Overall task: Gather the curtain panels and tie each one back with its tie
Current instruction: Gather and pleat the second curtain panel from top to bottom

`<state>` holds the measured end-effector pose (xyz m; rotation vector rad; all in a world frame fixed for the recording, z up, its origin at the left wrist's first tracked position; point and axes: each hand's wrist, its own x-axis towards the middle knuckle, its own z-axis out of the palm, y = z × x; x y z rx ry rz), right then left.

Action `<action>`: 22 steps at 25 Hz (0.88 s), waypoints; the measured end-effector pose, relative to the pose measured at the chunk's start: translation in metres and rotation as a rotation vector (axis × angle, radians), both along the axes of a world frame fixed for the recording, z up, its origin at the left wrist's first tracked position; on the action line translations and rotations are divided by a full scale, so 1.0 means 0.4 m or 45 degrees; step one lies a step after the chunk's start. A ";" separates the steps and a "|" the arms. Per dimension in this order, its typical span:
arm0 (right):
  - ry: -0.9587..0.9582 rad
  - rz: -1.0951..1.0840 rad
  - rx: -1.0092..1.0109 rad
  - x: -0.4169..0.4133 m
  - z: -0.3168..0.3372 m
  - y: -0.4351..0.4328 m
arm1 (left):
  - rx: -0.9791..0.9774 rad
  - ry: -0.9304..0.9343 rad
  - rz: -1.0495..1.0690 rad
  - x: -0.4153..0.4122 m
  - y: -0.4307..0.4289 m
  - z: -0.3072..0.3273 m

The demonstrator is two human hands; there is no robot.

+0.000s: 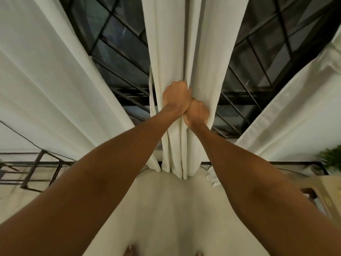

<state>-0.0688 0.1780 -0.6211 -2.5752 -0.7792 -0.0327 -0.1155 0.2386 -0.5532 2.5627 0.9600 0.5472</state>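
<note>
A cream curtain panel hangs straight down the middle of a dark barred window. Both my hands meet on it at mid height. My left hand grips the bunched folds from the left, fingers curled into the cloth. Just below and to the right, my right hand clutches the same folds. A narrow cream strip, perhaps the tie, hangs along the panel's left edge. Two more cream panels hang to the sides: one at the left, one at the right.
Below the window a white cushioned surface stretches toward me, with my toes at its bottom edge. A black metal frame stands at the left. A green plant sits at the far right beside a pale box.
</note>
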 end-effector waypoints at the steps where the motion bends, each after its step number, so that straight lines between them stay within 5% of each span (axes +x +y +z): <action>1: 0.043 -0.020 -0.010 0.007 -0.061 -0.003 | -0.003 0.020 -0.004 0.005 0.002 -0.044; 6: 0.162 0.010 -0.113 -0.002 -0.389 -0.005 | -0.016 0.051 -0.024 0.034 0.003 -0.309; 15: 0.231 0.025 -0.295 0.009 -0.988 -0.019 | -0.231 0.229 -0.076 0.021 -0.026 -1.014; 22: 0.377 0.009 -0.360 -0.037 -1.301 -0.018 | -0.235 0.381 -0.013 -0.006 -0.017 -1.315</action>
